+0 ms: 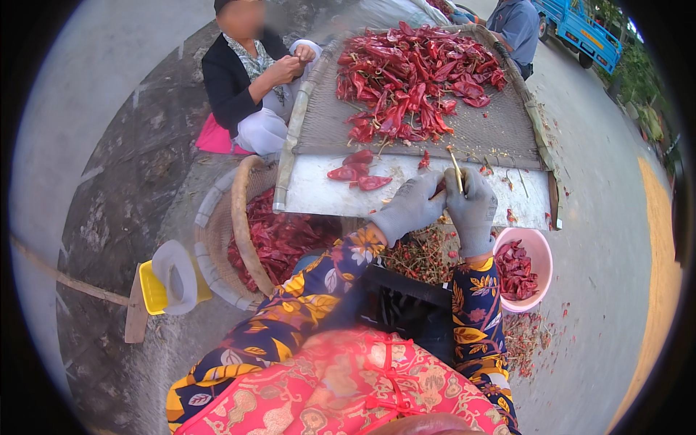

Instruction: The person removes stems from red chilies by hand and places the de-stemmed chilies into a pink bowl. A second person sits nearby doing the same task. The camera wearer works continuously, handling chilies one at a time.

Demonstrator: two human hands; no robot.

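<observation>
Both my hands wear grey gloves and meet over the pale front board (310, 196) of a mesh tray. My left hand (410, 202) grips a dark red dried chili, mostly hidden by its fingers. In my right hand (472, 198) is a thin brass-coloured tool (455, 168), its tip pointing up and away from me. Left of my hands, a few flattened red chilies (359, 173) lie on the board. Beyond them a big heap of dried red chilies (413, 76) with stems covers the woven mesh (321, 122).
A wicker basket (251, 217) of chilies stands lower left, a pink basin (548, 266) of chilies lower right. Stems and scraps (424, 255) lie below the board. A person (234, 92) sits at the tray's left; another person (516, 27) is at the far right. A yellow container (152, 288) stands far left.
</observation>
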